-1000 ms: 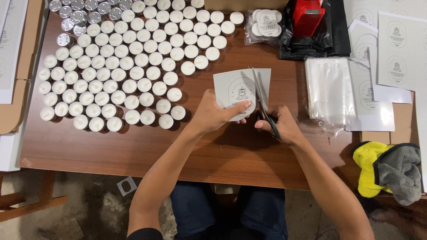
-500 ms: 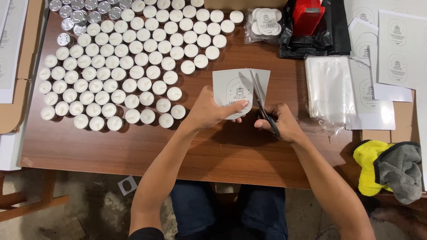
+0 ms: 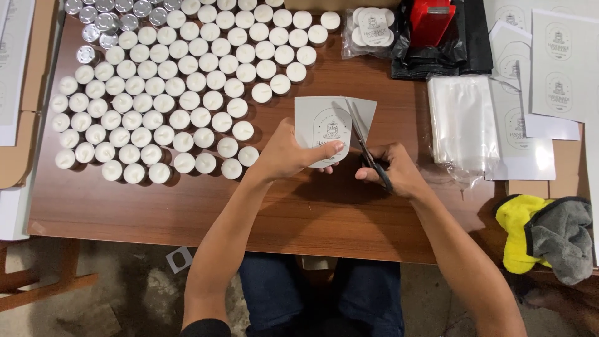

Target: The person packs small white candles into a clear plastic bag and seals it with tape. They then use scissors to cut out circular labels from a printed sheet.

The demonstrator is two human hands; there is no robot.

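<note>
My left hand (image 3: pixel 290 155) pinches the lower edge of a pale printed paper label sheet (image 3: pixel 318 118), held just above the brown wooden table (image 3: pixel 187 206). My right hand (image 3: pixel 393 171) grips a pair of scissors (image 3: pixel 365 145) by the handles. The blades point away from me and lie along the right side of the sheet, a narrow strip of paper lying to their right. Both hands are close together near the table's middle.
Several rows of white tealight candles (image 3: pixel 168 93) fill the table's left half. A bag of tealights (image 3: pixel 372 28), a red device on black plastic (image 3: pixel 430 22), clear plastic bags (image 3: pixel 462 122), printed sheets (image 3: pixel 561 62) and a yellow-grey cloth (image 3: pixel 543 234) lie to the right.
The scissor blades have advanced slightly further up the sheet. Both hands stay in nearly the same place.
</note>
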